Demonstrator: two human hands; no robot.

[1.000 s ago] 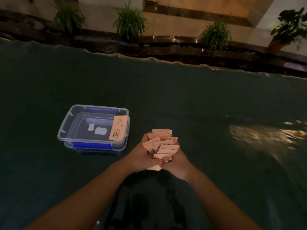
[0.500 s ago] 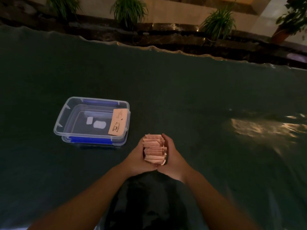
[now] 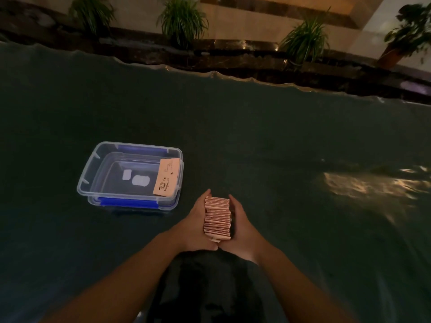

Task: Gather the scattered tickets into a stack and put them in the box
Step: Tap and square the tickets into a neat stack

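Note:
A thick stack of pinkish-tan tickets (image 3: 217,217) stands on edge between my two palms, low over the dark green tablecloth (image 3: 256,141). My left hand (image 3: 197,223) presses its left side and my right hand (image 3: 242,226) its right side, thumbs touching at the near end. To the left stands a clear plastic box (image 3: 93,173) with blue clips, open on top. One single ticket (image 3: 166,177) with a printed cup logo leans against the box's right inner wall.
The tablecloth's wavy far edge (image 3: 210,72) runs across the top, with a dark ledge and potted plants (image 3: 182,19) behind it. A patch of reflected light (image 3: 363,183) lies on the cloth at the right. White labels show on the box's bottom.
The fanned, uneven tickets have been squared into a neat block between my palms. My hands stayed at about the same spot beside the box.

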